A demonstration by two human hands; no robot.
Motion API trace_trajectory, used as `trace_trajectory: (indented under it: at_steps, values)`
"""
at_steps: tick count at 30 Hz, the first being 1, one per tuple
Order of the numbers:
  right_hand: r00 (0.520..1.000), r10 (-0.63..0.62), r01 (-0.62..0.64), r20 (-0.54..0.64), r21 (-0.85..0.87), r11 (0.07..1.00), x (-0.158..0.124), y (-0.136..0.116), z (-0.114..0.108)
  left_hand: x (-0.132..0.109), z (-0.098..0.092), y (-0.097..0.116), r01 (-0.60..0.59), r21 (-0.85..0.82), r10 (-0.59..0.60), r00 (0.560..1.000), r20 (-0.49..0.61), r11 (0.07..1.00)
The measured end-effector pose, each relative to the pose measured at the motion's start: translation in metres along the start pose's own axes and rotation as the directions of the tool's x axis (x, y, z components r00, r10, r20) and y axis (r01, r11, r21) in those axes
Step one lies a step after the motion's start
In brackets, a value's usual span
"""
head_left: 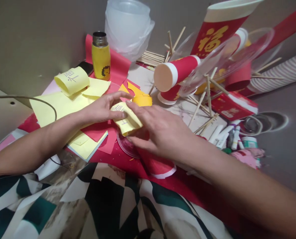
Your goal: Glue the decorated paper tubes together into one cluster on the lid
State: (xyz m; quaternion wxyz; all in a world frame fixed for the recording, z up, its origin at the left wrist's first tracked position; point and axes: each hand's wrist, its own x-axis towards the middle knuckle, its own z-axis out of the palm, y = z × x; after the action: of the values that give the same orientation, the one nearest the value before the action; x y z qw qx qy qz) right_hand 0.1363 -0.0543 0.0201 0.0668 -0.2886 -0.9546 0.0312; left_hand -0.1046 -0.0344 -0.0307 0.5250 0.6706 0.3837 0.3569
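A small piece of yellow paper point(128, 122), bent into a short tube with writing on it, is between my two hands. My left hand point(104, 108) pinches its left side, thumb on the front and fingers over the top. My right hand point(160, 129) holds the right side, with fingers above and thumb below. Just behind lies an orange paper roll point(142, 100). Under the hands sits a round clear plastic lid or dish point(128, 147), partly hidden. Another rolled yellow paper with writing point(74, 79) rests on yellow sheets point(53, 106) at the left.
A yellow bottle without a cap point(101, 61) stands behind, near stacked clear plastic tubs point(128, 30). On the right are red paper cups point(185, 69), wooden sticks point(207, 96), clear lids and markers point(222, 136). A cable point(38, 98) hangs over the left forearm.
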Motion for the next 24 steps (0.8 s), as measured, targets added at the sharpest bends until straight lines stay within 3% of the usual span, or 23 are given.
trace_trajectory:
  at_steps: [2,4,6,7,10,12,15,19,24]
  values:
    - [0.999,0.012,-0.009,-0.031,0.095,0.995,-0.003,0.014,-0.006,-0.008,-0.002,0.004,0.001,0.095,0.001,1.000,-0.019,0.996]
    - [0.993,0.079,-0.065,-0.084,0.158,0.985,-0.004,0.029,-0.009,-0.019,0.000,0.011,-0.030,0.248,0.068,0.987,-0.145,0.968]
    - [0.977,0.172,-0.145,-0.126,0.202,0.969,-0.004,0.043,-0.007,-0.032,0.008,0.018,-0.092,0.465,0.248,0.925,-0.287,0.880]
    - [0.968,0.212,-0.180,-0.130,0.222,0.958,-0.002,0.049,-0.004,-0.038,0.013,0.022,-0.130,0.583,0.365,0.879,-0.306,0.802]
    - [0.954,0.282,-0.244,-0.103,0.284,0.927,0.005,0.062,0.009,-0.051,0.033,0.027,-0.252,0.833,0.606,0.787,-0.121,0.493]
    - [0.948,0.308,-0.264,-0.077,0.345,0.901,0.010,0.066,0.017,-0.053,0.044,0.027,-0.293,0.901,0.643,0.765,0.021,0.319]
    - [0.937,0.346,-0.293,-0.043,0.441,0.848,0.017,0.069,0.023,-0.047,0.052,0.024,-0.274,0.946,0.642,0.760,0.101,0.175]
    - [0.936,0.351,-0.296,-0.002,0.532,0.793,0.023,0.074,0.023,-0.034,0.052,0.020,-0.272,0.956,0.632,0.762,0.144,0.111]
    - [0.921,0.389,-0.304,0.009,0.641,0.705,0.029,0.084,0.026,-0.025,0.049,0.011,-0.371,0.901,0.549,0.812,0.198,0.225]
